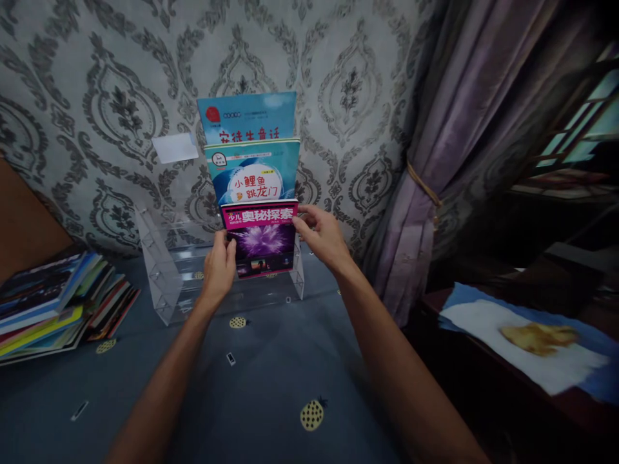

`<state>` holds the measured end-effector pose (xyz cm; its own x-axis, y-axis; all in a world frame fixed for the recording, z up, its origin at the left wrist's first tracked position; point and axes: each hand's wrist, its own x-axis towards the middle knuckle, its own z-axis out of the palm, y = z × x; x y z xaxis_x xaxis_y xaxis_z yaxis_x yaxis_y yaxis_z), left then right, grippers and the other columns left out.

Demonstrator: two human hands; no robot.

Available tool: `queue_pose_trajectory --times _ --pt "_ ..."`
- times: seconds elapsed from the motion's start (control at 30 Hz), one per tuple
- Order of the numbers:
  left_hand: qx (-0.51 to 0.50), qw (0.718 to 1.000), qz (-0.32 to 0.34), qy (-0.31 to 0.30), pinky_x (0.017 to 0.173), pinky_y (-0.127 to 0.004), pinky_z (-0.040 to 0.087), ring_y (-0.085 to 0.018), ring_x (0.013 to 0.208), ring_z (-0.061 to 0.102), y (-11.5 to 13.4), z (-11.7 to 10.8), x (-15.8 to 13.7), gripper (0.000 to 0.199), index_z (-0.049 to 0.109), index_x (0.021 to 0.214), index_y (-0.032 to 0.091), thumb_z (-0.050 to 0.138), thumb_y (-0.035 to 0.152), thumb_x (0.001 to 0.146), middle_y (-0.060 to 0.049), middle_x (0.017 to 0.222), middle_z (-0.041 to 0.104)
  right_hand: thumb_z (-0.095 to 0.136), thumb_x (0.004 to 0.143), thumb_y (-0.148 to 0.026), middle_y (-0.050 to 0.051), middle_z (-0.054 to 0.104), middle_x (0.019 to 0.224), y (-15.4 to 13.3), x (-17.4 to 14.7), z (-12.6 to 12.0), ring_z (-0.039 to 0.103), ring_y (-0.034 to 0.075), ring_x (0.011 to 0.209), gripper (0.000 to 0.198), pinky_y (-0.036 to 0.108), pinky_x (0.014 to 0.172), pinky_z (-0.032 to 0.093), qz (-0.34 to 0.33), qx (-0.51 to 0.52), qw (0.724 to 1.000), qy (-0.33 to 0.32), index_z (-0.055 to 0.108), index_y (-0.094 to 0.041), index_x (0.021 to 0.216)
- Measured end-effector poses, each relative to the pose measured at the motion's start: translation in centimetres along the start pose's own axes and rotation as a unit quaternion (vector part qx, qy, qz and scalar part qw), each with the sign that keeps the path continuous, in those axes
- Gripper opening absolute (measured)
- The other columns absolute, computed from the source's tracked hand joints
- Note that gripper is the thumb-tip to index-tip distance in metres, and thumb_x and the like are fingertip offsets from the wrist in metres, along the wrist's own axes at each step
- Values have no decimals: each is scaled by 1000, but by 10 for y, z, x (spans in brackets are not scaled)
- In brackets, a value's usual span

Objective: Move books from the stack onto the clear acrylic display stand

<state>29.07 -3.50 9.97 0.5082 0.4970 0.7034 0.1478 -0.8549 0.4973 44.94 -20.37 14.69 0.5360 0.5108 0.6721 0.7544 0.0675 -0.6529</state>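
Note:
A magazine-like book with a purple and black cover and a pink title band (261,241) is held upright between my two hands. My left hand (220,265) grips its left edge, the fingers behind and the thumb in front. At its upper right edge, my right hand (323,237) pinches the cover between thumb and fingers. Just behind it stands a teal book with a white oval (256,171), and behind that a taller light-blue book (256,116). These stand in a clear acrylic tiered rack (162,277), whose right part is mostly hidden by the purple book.
To the left lies an uneven stack of books (53,309), near a brown board (29,212). The table wears a dark blue cloth (271,399) with pineapple prints. A purple curtain (411,245) hangs at the right, beside a side surface holding a blue-and-white cloth (503,341).

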Motion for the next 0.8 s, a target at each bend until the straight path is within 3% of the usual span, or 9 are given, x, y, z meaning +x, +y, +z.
queue_pose_trajectory --times 0.23,0.6,0.8 --pt "49 998 3 -36 73 -34 48 -24 82 66 9 4 -3 32 50 123 19 30 33 102 -7 87 66 52 88 -34 0 60 65 -1 0 -8 52 16 59 27 29 58 38 -6 -53 999 8 69 -17 100" --pt "22 998 4 -54 76 -35 50 -25 88 68 15 -3 -5 30 51 117 19 34 38 101 -9 99 70 54 80 -29 3 67 69 -9 -1 -10 60 18 64 31 31 67 44 16 -26 999 21 71 -13 101" --pt "-10 998 6 -59 81 -38 51 -25 92 69 16 -5 -5 35 47 125 19 40 41 99 -11 107 71 55 80 -30 5 71 78 -8 -1 -12 63 20 70 32 33 71 48 16 -25 999 13 70 -15 103"
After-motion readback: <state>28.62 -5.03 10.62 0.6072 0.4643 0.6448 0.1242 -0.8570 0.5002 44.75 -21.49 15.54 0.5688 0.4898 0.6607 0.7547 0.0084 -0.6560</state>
